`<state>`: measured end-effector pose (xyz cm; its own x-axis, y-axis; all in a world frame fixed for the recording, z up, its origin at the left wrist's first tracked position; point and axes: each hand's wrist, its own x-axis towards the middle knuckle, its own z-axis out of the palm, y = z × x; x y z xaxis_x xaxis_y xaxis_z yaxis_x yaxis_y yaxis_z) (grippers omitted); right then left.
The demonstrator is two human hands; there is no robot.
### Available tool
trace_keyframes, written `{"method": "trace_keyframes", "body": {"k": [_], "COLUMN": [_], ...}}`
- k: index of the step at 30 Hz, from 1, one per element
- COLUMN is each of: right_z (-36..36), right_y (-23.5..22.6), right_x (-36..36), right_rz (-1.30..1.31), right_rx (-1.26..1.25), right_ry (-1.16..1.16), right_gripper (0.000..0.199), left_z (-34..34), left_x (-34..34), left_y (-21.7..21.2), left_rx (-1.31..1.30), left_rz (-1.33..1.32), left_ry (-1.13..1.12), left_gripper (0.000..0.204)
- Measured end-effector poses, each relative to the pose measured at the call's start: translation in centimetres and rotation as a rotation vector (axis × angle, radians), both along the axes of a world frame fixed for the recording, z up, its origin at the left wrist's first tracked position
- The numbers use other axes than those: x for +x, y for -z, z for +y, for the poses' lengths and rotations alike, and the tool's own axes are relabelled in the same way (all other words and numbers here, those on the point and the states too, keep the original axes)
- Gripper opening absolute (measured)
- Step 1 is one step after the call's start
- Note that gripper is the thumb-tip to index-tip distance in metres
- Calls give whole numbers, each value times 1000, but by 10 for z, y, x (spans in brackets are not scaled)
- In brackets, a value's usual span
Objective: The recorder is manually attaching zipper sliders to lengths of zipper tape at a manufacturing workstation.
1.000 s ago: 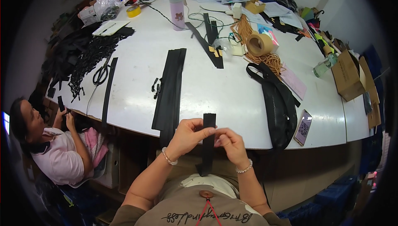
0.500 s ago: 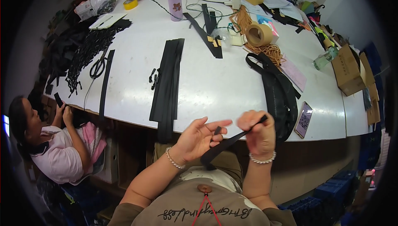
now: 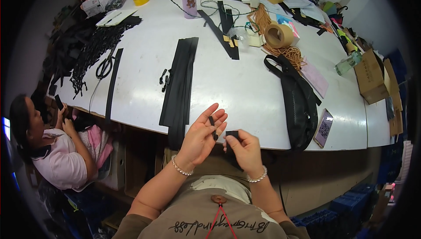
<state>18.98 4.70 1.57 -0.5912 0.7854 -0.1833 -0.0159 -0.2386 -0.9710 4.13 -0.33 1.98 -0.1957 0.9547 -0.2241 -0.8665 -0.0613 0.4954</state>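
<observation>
My left hand [image 3: 202, 136] is turned palm up in front of the table edge, its thumb pressing a small black zipper pull [image 3: 213, 127] against the fingers. Close beside it, my right hand [image 3: 245, 149] pinches the end of a black zipper tape [image 3: 233, 134] between thumb and fingers. Most of that tape is hidden behind the hand. Beyond my left hand lies a stack of long black zipper tapes [image 3: 179, 83], overhanging the near edge. Several loose zipper pulls [image 3: 165, 80] rest just left of the stack.
A black bag [image 3: 298, 103] and a phone [image 3: 323, 128] lie at the right of the white table [image 3: 237, 89]. Scissors [image 3: 104, 68] and a heap of black cords [image 3: 87, 54] are at the left, near a seated co-worker [image 3: 61, 147]. A bottle [image 3: 189, 0] stands at the back.
My right hand has moved left and lower, bringing the tape's end close to my left hand. My left thumb has closed onto the zipper pull.
</observation>
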Motion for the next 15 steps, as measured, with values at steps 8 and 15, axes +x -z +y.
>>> {"method": "trace_keyframes", "body": {"k": [8,15], "right_z": [-17,-18], "right_y": [0,12], "right_x": [-20,-24], "right_rz": [-2,9], "right_rx": [-3,161], "right_ry": [56,188], "right_gripper": [12,16], "left_z": [0,-3], "left_x": [9,18], "left_y": [-4,2], "left_rx": [38,68], "left_rz": [181,240], "left_ry": [-147,-185], "left_gripper": [47,46]}}
